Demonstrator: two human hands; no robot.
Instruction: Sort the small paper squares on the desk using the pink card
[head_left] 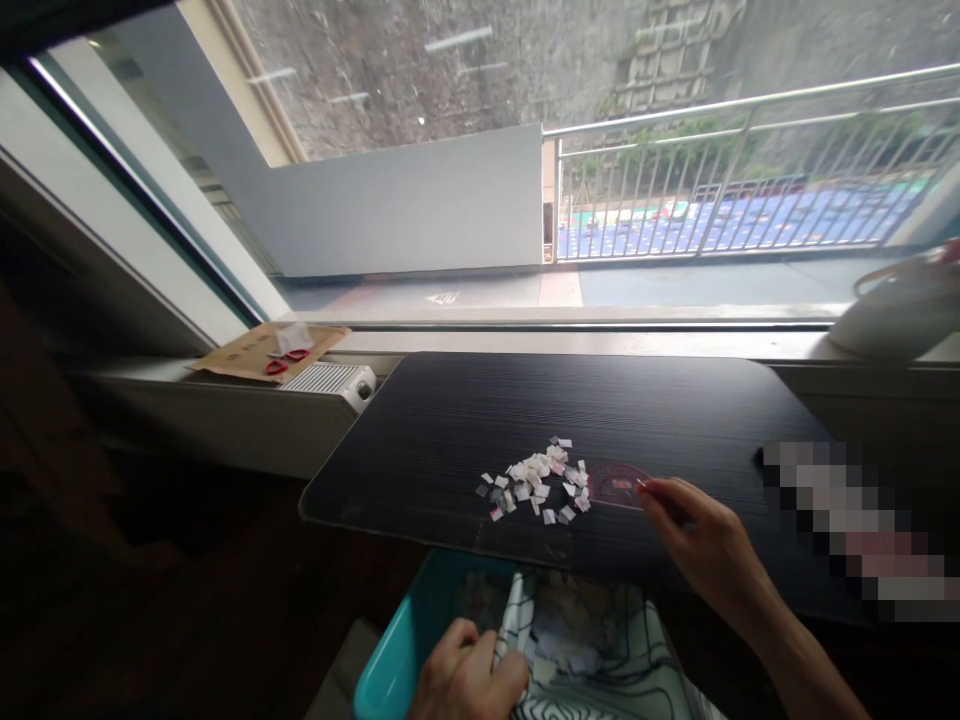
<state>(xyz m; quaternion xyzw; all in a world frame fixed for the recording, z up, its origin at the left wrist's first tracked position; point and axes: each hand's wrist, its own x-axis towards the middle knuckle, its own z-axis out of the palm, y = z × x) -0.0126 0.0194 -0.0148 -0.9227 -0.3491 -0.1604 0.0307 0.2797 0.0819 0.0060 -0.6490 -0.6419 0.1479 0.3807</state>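
My right hand [694,520] pinches the corner of a clear, pink-tinted protractor [616,484] over the dark table [420,430]. The protractor's far side touches a scatter of small white paper scraps [532,475], a few with pink marks. Below the table's front edge, my left hand [472,675] is closed on the rim of a white bag with black line patterns [514,620]. That bag sits inside a turquoise bin [401,625], and more pale scraps [574,630] lie in it. Part of the bin is hidden by the bag and my left hand.
On the sill at the left, red-handled scissors [287,362] lie on a brown envelope [240,350], by a white slatted box [330,380]. A blurred-out object [847,530] lies at the table's right. A white rounded vessel [892,315] stands by the window.
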